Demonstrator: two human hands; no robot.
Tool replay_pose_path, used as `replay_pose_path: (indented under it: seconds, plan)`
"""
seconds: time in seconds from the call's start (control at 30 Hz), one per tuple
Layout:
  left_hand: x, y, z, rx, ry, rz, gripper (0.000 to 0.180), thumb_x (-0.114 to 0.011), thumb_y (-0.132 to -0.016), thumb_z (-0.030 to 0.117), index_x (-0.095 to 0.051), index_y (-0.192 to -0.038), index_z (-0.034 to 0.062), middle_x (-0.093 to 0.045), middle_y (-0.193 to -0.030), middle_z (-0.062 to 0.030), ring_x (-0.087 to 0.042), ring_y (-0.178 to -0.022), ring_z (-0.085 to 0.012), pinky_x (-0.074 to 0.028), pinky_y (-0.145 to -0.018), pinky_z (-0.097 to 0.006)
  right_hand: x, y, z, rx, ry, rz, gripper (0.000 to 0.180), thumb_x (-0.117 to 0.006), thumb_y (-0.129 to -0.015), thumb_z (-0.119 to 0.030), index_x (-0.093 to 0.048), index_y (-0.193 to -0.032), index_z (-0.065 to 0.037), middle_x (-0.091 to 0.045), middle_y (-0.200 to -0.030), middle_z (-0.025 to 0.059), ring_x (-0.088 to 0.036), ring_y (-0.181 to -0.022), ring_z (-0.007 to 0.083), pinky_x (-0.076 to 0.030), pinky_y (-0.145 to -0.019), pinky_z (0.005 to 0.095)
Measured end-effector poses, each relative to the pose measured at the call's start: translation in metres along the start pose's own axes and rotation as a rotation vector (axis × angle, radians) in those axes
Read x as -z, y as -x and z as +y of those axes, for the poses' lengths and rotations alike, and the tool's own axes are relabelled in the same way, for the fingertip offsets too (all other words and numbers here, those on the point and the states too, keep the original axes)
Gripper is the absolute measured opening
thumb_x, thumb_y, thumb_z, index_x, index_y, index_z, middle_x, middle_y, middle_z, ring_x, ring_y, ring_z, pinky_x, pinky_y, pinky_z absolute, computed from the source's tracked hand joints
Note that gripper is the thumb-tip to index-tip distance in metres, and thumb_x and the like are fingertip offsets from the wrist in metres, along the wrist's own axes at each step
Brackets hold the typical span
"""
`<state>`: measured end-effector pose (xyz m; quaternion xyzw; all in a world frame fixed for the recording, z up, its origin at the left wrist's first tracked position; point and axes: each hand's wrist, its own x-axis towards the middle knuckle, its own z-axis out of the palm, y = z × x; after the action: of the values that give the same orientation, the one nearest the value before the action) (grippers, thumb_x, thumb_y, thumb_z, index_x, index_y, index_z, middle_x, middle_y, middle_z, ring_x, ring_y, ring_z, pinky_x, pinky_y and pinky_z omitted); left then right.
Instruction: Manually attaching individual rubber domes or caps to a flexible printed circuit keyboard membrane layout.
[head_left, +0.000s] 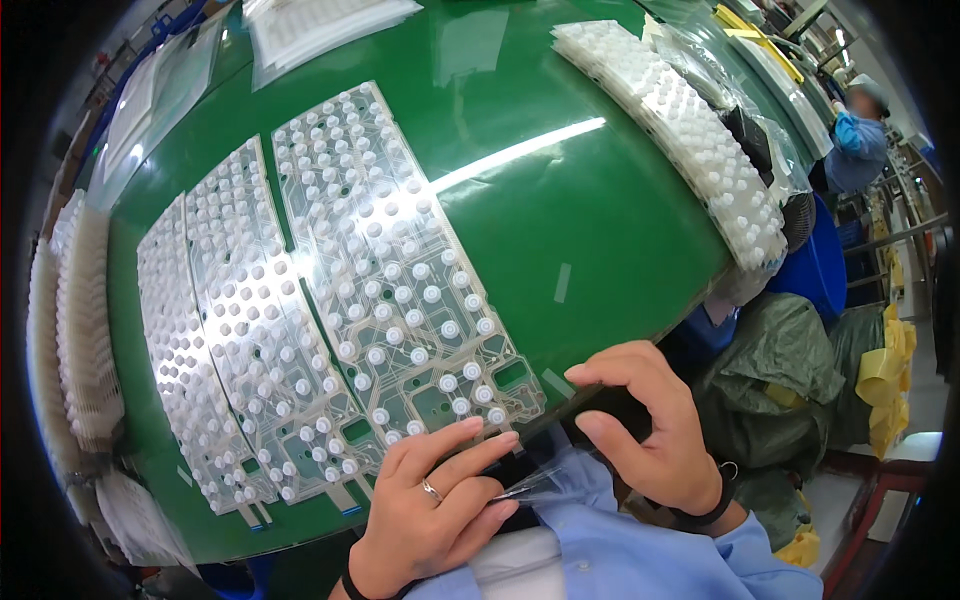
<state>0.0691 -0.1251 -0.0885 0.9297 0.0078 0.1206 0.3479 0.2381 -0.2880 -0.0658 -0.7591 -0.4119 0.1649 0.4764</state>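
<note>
Three clear membrane sheets studded with white rubber domes lie side by side on the green table [560,200]. The rightmost sheet [390,250] reaches the near table edge. My left hand [435,500], wearing a ring, rests its fingertips on that sheet's near end, and a thin clear film strip [535,483] shows under its fingers. My right hand [650,425] is curled at the table edge just right of the sheet, fingers bent around a dark object that is mostly hidden. The middle sheet [260,320] and left sheet [180,350] lie untouched.
A stack of white dome mats [690,130] runs along the table's right side, and more stacks [75,320] line the left edge. Clear sheets [320,25] sit at the far side. A person in blue [860,140] works at the far right beside bags and yellow material.
</note>
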Motion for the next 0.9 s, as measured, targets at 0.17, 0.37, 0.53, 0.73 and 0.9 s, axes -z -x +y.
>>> replay_pose_path:
  seconds: [0.17,0.37,0.53,0.73,0.9]
  plan:
    - [0.008,-0.012,0.006,0.007,-0.03,-0.078,0.019,-0.072,-0.077,0.021,-0.059,-0.074,0.0078,-0.06,-0.13,-0.0122,-0.047,-0.127,-0.0375,-0.036,-0.101,-0.049,-0.019,-0.005,0.01,0.089,0.283,0.056,0.022,-0.07,-0.078,-0.005,-0.067,-0.101,-0.006,-0.061,-0.091,0.0074,-0.057,-0.086,0.0272,-0.046,-0.076,0.0367]
    - [0.002,-0.021,0.004,0.054,-0.083,-0.157,0.02,-0.072,-0.077,0.019,-0.057,-0.075,0.0058,-0.048,-0.142,-0.0185,-0.039,-0.135,-0.0411,-0.026,-0.11,-0.052,-0.028,-0.012,0.006,0.014,0.33,0.024,0.01,-0.068,-0.079,-0.005,-0.061,-0.085,-0.006,-0.056,-0.083,0.0069,-0.055,-0.083,0.0277,-0.044,-0.073,0.0387]
    - [-0.004,-0.021,0.005,0.062,-0.094,-0.133,0.019,-0.072,-0.077,0.017,-0.057,-0.075,0.0058,-0.048,-0.142,-0.0197,-0.039,-0.135,-0.0402,-0.024,-0.111,-0.051,-0.026,-0.019,0.007,0.065,0.4,-0.054,0.012,-0.068,-0.077,-0.009,-0.057,-0.079,-0.006,-0.054,-0.081,0.0082,-0.055,-0.079,0.0291,-0.043,-0.069,0.0393]
    - [-0.008,-0.018,0.004,0.088,-0.102,-0.095,0.017,-0.072,-0.076,0.016,-0.057,-0.075,0.0067,-0.049,-0.141,-0.0192,-0.039,-0.135,-0.0396,-0.026,-0.11,-0.051,0.007,0.001,-0.02,0.355,0.205,-0.229,0.013,-0.069,-0.075,-0.006,-0.061,-0.085,-0.005,-0.061,-0.097,0.0072,-0.058,-0.087,0.0277,-0.046,-0.073,0.0379]
    - [-0.001,-0.014,0.002,0.001,-0.071,-0.056,0.017,-0.072,-0.076,0.018,-0.059,-0.076,0.0078,-0.057,-0.134,-0.0134,-0.045,-0.13,-0.0372,-0.034,-0.103,-0.049,0.007,0.002,0.003,0.021,-0.062,-0.104,0.012,-0.066,-0.082,0.001,-0.06,-0.091,-0.001,-0.06,-0.086,0.0064,-0.058,-0.074,0.0198,-0.047,-0.068,0.0297]
